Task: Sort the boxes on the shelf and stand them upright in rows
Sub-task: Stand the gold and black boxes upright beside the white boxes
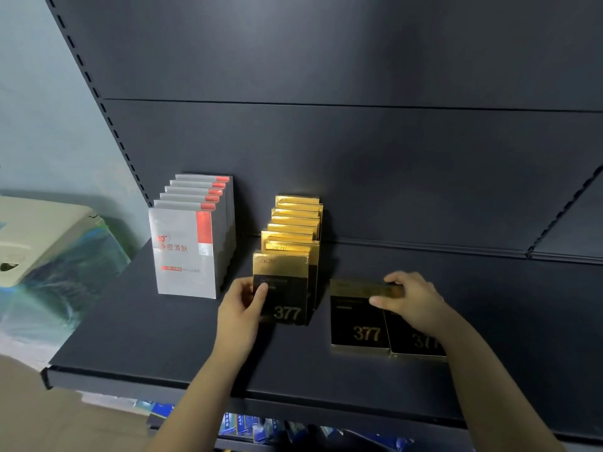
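Note:
On the dark shelf [163, 353] a row of gold-and-black boxes marked 377 [295, 223] stands upright, running back to the rear panel. My left hand [241, 305] grips the front box of that row [284, 288] by its left edge, thumb on its face. To the right, two more gold-and-black boxes stand side by side: one [357, 324] fully in view, the other [414, 340] partly hidden behind my wrist. My right hand [408, 298] holds their top edges, fingers behind and thumb in front. A row of silver-and-red boxes [187, 252] stands upright at the left.
The shelf's back panel [359, 158] rises behind the rows. A neighbouring shelf [574, 230] adjoins at the right. A beige object [36, 236] on plastic-wrapped goods lies off the shelf's left end. Blue packages [248, 425] fill the shelf below.

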Demonstrator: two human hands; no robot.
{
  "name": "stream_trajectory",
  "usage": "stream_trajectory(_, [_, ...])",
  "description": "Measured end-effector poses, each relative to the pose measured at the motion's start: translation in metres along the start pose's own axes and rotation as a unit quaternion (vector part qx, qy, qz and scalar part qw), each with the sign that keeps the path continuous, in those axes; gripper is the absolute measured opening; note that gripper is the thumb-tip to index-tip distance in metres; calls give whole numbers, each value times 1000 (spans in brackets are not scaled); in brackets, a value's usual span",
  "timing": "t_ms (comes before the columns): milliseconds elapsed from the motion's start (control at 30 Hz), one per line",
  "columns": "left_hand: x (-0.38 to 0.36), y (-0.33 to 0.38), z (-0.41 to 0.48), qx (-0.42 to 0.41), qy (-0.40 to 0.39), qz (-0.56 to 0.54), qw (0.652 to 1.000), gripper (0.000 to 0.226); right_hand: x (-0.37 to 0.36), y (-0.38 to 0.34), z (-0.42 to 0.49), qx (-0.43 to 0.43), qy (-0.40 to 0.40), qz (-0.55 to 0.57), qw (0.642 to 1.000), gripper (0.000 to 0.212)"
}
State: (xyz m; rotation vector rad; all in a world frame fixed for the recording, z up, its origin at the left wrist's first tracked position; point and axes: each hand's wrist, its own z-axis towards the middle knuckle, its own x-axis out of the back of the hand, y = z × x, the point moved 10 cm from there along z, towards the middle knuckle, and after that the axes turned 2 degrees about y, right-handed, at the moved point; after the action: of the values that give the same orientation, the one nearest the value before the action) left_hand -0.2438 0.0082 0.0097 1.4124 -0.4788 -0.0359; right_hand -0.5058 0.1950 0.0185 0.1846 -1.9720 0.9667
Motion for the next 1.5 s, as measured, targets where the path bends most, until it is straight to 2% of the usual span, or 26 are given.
stream_trajectory(67, [3,-7,1,-6,38,23,999,14,2,5,-3,-15,21,-28,999,64])
stream_trajectory(167, [7,0,3,-24,75,54,995,19,9,21,-5,-53,53,-3,997,66])
stream_trajectory(267, [12,37,-13,-117,124,64,983,22,13,35,-9,-89,75,44,992,70])
stream_trajectory(333, [-12,58,-29,-178,48,74,980,19,9,41,-10,-104,73,70,989,74])
stream_trajectory(400, [-54,63,-49,-189,-81,131,970,8,-1,43,-12,-107,58,73,990,79])
stream_trajectory(467, [-92,61,-72,-189,-169,200,946,16,-8,42,-15,-104,60,72,990,80])
stream_trajectory(533, [-115,54,-88,-171,-201,254,930,33,-9,43,-19,-104,75,76,989,80])
stream_trajectory(600, [-125,47,-94,-131,-211,257,934,40,-8,45,-23,-104,82,88,987,79])
stream_trajectory(700, [-133,45,-94,-78,-221,211,949,38,-9,51,-29,-91,85,108,986,76])
stream_trajectory(800, [-130,39,-86,41,-181,77,980,26,-7,57,-35,-76,88,144,983,68])
stream_trajectory(867, [-125,31,-79,85,-141,12,986,34,0,63,-37,-66,105,191,974,56])
stream_trajectory(933, [-126,20,-74,113,-125,-34,985,51,12,73,-38,-65,139,236,960,49])
stream_trajectory(1000, [-132,11,-75,155,-131,-88,975,59,16,89,-36,-86,145,321,932,50])
stream_trajectory(1033, [-134,8,-76,170,-139,-114,969,56,13,97,-35,-102,130,378,911,48])
stream_trajectory(1100, [-134,9,-80,182,-154,-160,958,46,5,104,-33,-115,83,465,874,38])
stream_trajectory(1200, [-124,12,-86,185,-160,-227,943,32,-1,104,-34,-97,37,536,838,24])
stream_trajectory(1400, [-85,10,-90,143,-146,-223,953,24,-9,102,-39,-85,32,598,796,27])
stream_trajectory(1500, [-65,9,-87,139,-129,-231,954,28,-14,95,-43,-79,32,621,779,31])
